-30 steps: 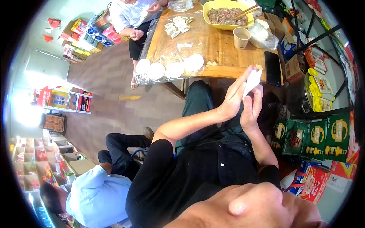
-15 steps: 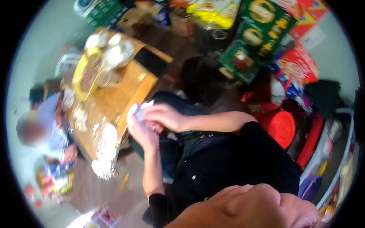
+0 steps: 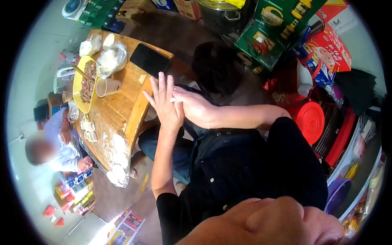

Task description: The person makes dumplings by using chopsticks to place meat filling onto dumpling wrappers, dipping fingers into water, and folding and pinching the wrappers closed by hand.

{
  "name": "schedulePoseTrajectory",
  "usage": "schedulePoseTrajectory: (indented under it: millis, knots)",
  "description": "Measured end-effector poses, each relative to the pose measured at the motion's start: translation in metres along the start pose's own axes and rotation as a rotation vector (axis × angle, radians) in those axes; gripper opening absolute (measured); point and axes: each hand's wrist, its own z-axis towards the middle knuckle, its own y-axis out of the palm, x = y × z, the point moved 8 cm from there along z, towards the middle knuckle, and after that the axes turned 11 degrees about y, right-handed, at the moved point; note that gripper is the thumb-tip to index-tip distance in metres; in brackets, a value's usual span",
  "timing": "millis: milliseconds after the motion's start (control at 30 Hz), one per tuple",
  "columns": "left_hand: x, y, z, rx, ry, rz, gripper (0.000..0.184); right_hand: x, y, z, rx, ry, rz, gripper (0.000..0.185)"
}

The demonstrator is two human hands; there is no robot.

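Head view: flat, splayed left hand (image 3: 166, 105) touches right hand (image 3: 197, 108), its grip unclear, near rectangular phone (image 3: 150, 59) on wooden table (image 3: 127, 96).

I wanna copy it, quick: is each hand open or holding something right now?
Left hand: open and spread out.
Right hand: against the left; whether it's closed on the small white bit there can't be told.
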Motion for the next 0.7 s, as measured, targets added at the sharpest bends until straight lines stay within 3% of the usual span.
schedulePoseTrajectory:
  millis: [100,200,267,333,500,567,600,667,700]
  knots:
    - [0.014,0.03,-0.007,-0.182,0.017,0.106,0.055,0.009,-0.048,0.0,0.035,0.058,0.052,0.03]
    - [0.026,0.056,-0.013,-0.308,-0.016,0.042,0.067,0.02,-0.108,0.004,0.128,-0.026,-0.11,0.026]
    - [0.04,0.057,-0.015,-0.286,-0.072,-0.218,0.082,0.012,-0.135,-0.01,0.316,0.074,-0.13,0.016]
    - [0.041,0.051,-0.024,-0.249,-0.049,-0.271,0.08,-0.018,-0.169,-0.016,0.385,0.034,-0.113,0.029]
    - [0.014,0.01,-0.069,-0.021,-0.233,-0.344,0.057,-0.086,-0.322,-0.05,0.61,0.011,-0.136,0.015]
    - [0.005,0.004,-0.092,0.022,-0.33,-0.345,0.055,-0.119,-0.373,-0.067,0.842,0.022,-0.108,0.02]
    - [-0.003,0.001,-0.105,0.064,-0.408,-0.36,0.052,-0.133,-0.426,-0.068,0.799,0.001,-0.059,0.022]
    - [-0.008,-0.009,-0.125,0.104,-0.491,-0.313,0.05,-0.183,-0.529,-0.077,0.846,-0.072,-0.256,0.037]
    - [-0.008,-0.013,-0.135,0.115,-0.511,-0.303,0.049,-0.214,-0.553,-0.08,1.043,-0.063,-0.542,0.043]
